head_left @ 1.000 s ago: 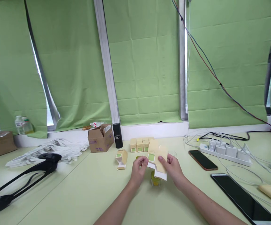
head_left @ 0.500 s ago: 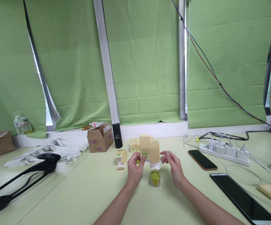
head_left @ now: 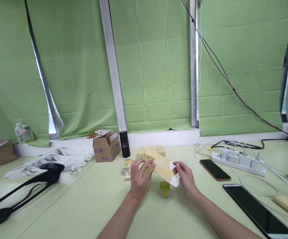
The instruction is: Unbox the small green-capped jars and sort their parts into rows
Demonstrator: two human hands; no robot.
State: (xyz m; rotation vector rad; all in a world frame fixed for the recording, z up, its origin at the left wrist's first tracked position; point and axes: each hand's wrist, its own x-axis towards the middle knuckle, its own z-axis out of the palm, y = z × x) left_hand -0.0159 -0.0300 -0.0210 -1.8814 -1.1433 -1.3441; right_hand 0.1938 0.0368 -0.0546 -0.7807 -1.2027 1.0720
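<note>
A flattened pale yellow carton with white end flaps is held slanted above the table. My left hand is closed on its left end, thumb and fingers pinching the card. At the other end, my right hand pinches the edge beside a white flap. Just below the carton stands a small glass bottle with a yellow-green cap, its top partly covered by the card. A partly folded carton lies left of my left hand. Several yellow boxes stand in a row behind, partly hidden.
A cardboard box and a black cylinder stand at the back. To the left are a black strapped frame and white cloths. Phones, a larger black-screened device, cables and a power strip lie right.
The carton has turned from upright to slanting, its flaps now pointing right and down. My right hand, apart from it before, now grips its right end.
</note>
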